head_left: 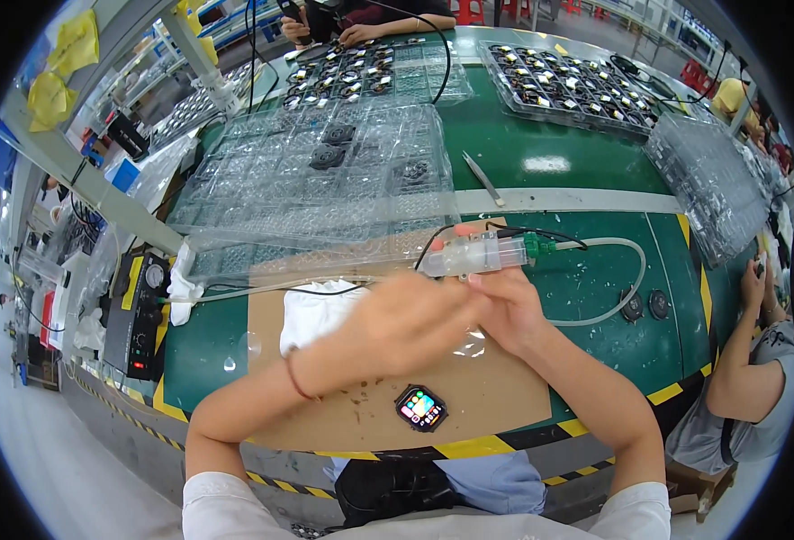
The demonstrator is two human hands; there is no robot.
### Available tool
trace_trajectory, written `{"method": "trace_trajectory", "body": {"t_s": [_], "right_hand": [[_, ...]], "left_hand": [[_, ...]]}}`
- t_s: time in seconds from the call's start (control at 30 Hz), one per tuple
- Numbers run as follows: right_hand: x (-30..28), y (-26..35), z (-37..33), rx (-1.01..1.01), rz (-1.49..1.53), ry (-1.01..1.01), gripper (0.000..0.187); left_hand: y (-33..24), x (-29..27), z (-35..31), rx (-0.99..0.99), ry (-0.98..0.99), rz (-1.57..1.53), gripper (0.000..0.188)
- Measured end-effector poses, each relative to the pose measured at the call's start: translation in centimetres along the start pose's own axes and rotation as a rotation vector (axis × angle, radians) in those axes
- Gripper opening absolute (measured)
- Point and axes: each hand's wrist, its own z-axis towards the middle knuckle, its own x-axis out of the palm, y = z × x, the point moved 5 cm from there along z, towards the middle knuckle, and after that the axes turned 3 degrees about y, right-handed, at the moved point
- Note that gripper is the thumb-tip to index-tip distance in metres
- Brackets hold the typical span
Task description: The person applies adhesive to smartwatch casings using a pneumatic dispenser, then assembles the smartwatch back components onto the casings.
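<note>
My right hand point(512, 310) is wrapped round a clear dispensing syringe point(478, 256), its fingertips showing past the far side of the barrel. A green adapter point(537, 245) caps the syringe's right end, joined to a pale hose point(642, 261). Close against it is my left hand point(406, 319), smeared by motion, its fingers reaching toward the right palm; whether they pinch anything is hidden. Below the hands a lit square smartwatch point(421, 408) lies face up on a cardboard sheet point(496, 396). Beside my left wrist is a crumpled white cloth point(316, 315).
Clear plastic trays point(307, 180) are stacked at the far left. Tweezers point(482, 178) lie beyond the syringe. A black dispenser box point(136, 310) stands left, and two dark round parts point(657, 304) lie right. Filled trays point(568, 85) sit at the back; co-workers are opposite and at right.
</note>
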Motion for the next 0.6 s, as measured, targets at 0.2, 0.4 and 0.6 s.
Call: {"method": "trace_trajectory", "body": {"t_s": [0.2, 0.4, 0.6], "right_hand": [[-0.3, -0.1, -0.2, 0.031, -0.031, 0.091, 0.05], [-0.3, -1.1, 0.0, 0.082, -0.04, 0.082, 0.054], [-0.3, -1.1, -0.2, 0.094, -0.031, 0.083, 0.054]], "left_hand": [[14.8, -7.6, 0.8, -0.538, -0.362, 0.226, 0.01], [25.5, -2.2, -3.3, -0.741, 0.319, 0.229, 0.023], [29.4, -1.7, -3.4, -1.031, 0.429, 0.113, 0.031]]}}
